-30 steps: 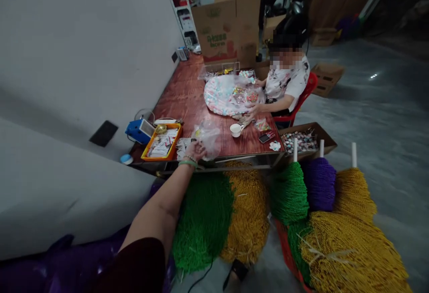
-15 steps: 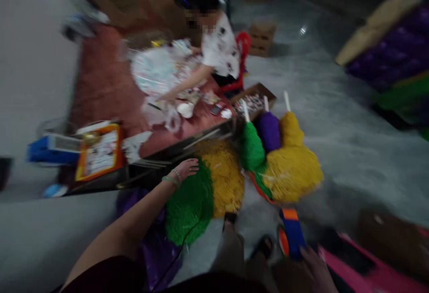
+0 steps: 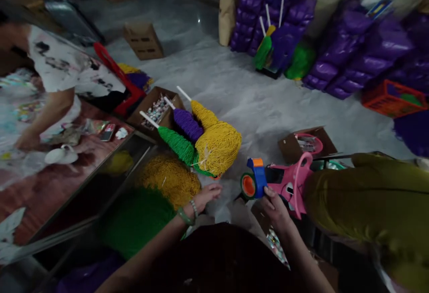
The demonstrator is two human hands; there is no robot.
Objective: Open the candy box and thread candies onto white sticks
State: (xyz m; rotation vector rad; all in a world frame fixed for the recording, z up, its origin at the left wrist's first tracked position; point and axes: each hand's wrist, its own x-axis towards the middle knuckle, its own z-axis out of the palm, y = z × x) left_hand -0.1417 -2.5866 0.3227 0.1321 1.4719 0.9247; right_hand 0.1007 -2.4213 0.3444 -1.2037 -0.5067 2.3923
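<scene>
My right hand (image 3: 276, 208) grips a blue tape dispenser (image 3: 260, 179) with an orange top edge and a roll with an orange core. My left hand (image 3: 207, 196) reaches forward with its fingers apart and nothing in it. Just beyond it lies a yellow bundle of strands (image 3: 219, 145), beside green (image 3: 177, 144), purple (image 3: 188, 124) and yellow bundles on white sticks. Below and left of my left hand are a yellow pile (image 3: 169, 179) and a green pile (image 3: 134, 221).
A person in a patterned white shirt (image 3: 63, 60) works at the red-covered table (image 3: 100, 150) on the left. Right of me are a pink chair (image 3: 296, 183) and olive cloth (image 3: 365, 199). Purple bags (image 3: 358, 47) stand at the back, near an orange crate (image 3: 385, 98).
The view has turned right, bringing the purple bags and olive cloth in. My right hand, with the dispenser, has come further into view, and my hands are nearer each other.
</scene>
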